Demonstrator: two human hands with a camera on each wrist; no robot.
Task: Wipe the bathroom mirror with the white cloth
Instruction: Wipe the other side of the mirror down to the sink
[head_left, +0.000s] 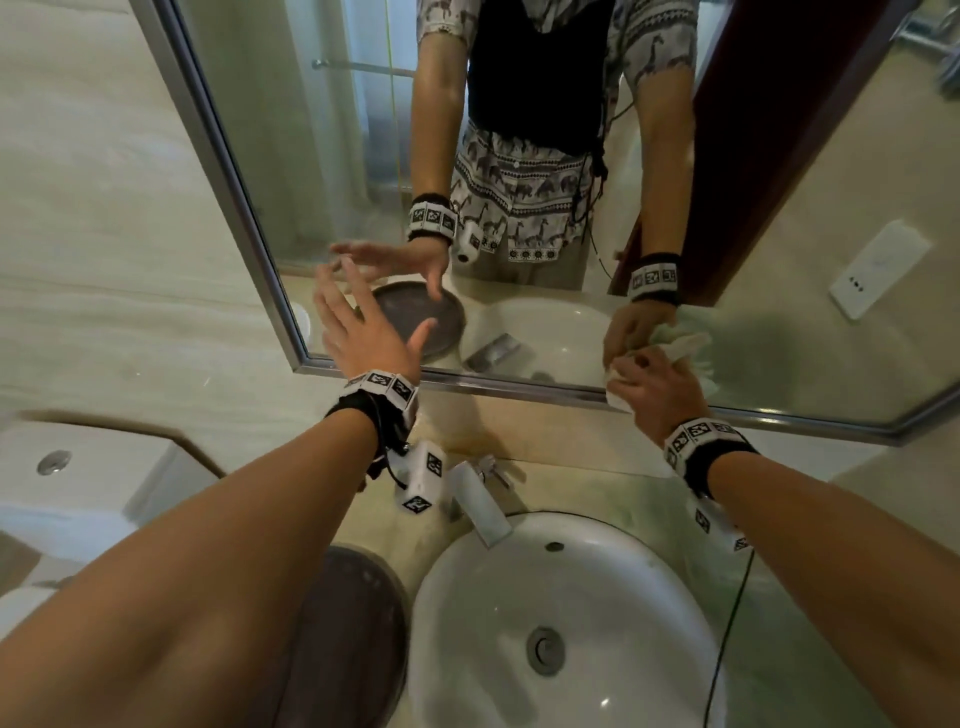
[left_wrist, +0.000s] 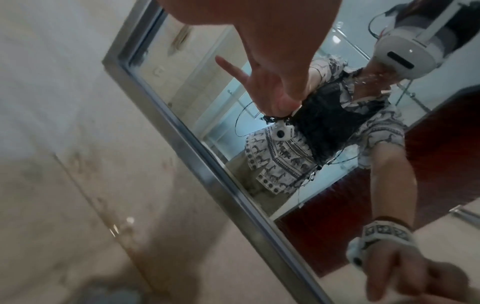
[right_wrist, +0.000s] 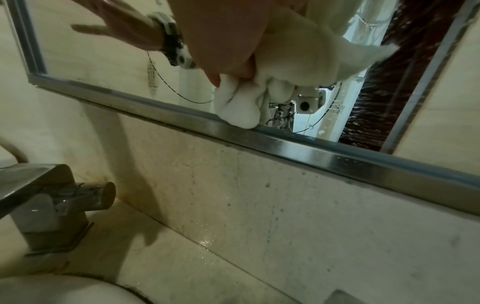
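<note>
The mirror (head_left: 810, 364) has a metal frame (right_wrist: 324, 152) and hangs above the sink. My right hand (head_left: 639, 374) grips the bunched white cloth (head_left: 619, 399) and presses it on the glass just above the bottom frame, right of centre. In the right wrist view the cloth (right_wrist: 298, 61) bulges out under my right hand (right_wrist: 228, 41) and touches the frame's upper edge. My left hand (head_left: 374, 306) is open with fingers spread, palm toward the glass near the mirror's lower left corner. In the left wrist view my left hand (left_wrist: 259, 30) nearly meets its reflection; contact is unclear.
Below the mirror sit a white sink (head_left: 431, 597) with a metal faucet (head_left: 480, 499), also seen at the left in the right wrist view (right_wrist: 46, 201). A dark round plate (head_left: 353, 623) lies left of the sink. A white toilet tank (head_left: 78, 467) stands at far left.
</note>
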